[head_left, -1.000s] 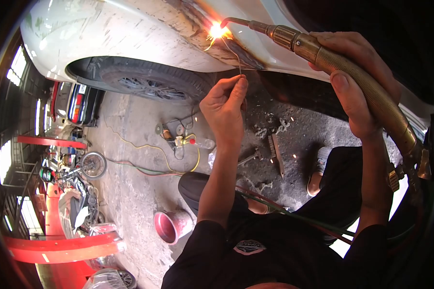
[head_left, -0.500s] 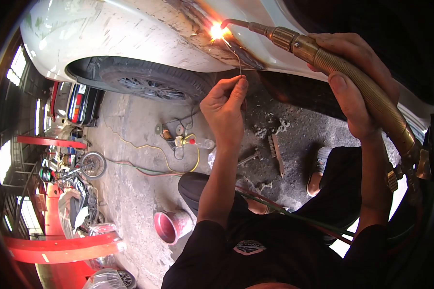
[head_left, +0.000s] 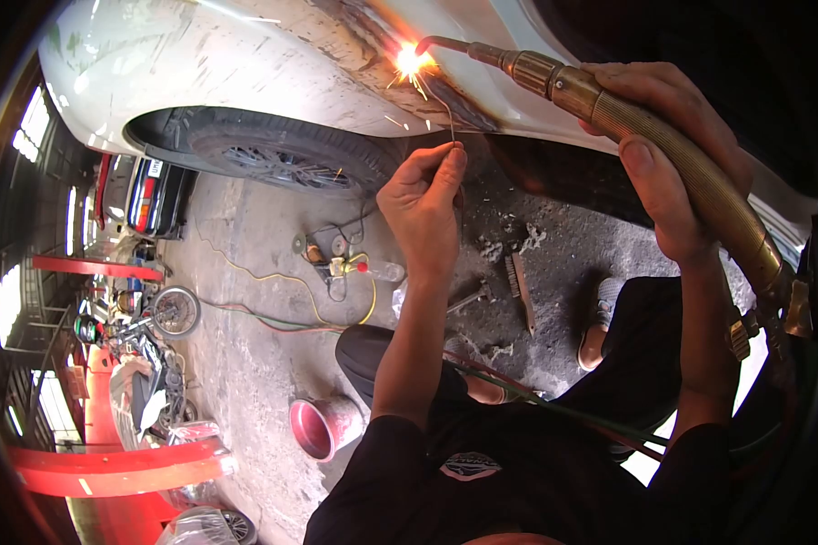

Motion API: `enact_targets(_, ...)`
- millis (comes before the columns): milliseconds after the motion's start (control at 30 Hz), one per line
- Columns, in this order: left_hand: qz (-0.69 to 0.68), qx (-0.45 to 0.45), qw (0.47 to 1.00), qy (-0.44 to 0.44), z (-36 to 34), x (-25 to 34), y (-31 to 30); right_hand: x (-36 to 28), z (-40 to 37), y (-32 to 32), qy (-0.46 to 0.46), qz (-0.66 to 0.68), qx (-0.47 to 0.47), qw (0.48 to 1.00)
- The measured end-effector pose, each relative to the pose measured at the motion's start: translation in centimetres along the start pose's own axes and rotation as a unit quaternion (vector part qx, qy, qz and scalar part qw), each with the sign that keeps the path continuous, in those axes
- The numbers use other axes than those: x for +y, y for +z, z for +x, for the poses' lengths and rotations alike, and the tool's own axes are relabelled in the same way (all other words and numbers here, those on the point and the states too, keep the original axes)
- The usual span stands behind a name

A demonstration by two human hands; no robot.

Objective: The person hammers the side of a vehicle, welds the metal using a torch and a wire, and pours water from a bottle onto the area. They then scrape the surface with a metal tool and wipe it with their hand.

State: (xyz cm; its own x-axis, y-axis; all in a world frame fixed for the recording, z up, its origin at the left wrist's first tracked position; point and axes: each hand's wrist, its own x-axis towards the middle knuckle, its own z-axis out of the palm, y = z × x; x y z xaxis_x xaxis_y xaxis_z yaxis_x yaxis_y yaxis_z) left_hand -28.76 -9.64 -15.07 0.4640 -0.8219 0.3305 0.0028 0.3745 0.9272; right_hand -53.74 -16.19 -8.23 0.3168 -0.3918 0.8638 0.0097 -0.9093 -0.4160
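Right hand (head_left: 677, 150) wrapped round brass torch (head_left: 654, 118); left hand (head_left: 427, 204) pinches thin rod (head_left: 449, 113), its far end at the glow on the white car body (head_left: 273, 73). Lower panel edge just above left fingertips; open floor (head_left: 254, 318) below. Sparks (head_left: 416, 82) now spray lower than before.

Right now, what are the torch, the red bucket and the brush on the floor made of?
The torch in the right hand looks like brass: golden, shiny, finely ribbed. The bucket is probably plastic, smooth with a soft shine, though painted metal is possible. The brush seems to have a dull brown wooden handle; its bristles' material isn't clear.
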Motion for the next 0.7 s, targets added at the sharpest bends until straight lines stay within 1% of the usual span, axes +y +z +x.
enact_targets(100,-0.001,0.005,1.000,0.000,-0.01,0.04,0.18,-0.18,0.08,0.07,0.006,0.010,0.000,1.000)
enact_targets(167,0.005,0.007,1.000,0.007,0.02,-0.03,0.16,-0.13,0.11,0.09,-0.006,-0.007,0.000,1.000)
enact_targets(400,0.012,0.000,1.000,-0.002,-0.07,-0.04,-0.07,-0.07,0.14,-0.03,-0.005,-0.016,0.002,1.000)
enact_targets(500,0.007,-0.002,1.000,0.000,-0.04,0.09,0.04,-0.02,0.10,-0.32,0.000,-0.032,-0.016,0.999)
enact_targets(700,0.018,0.008,1.000,-0.010,0.02,0.18,-0.07,-0.01,0.00,-0.15,0.001,-0.023,-0.010,1.000)
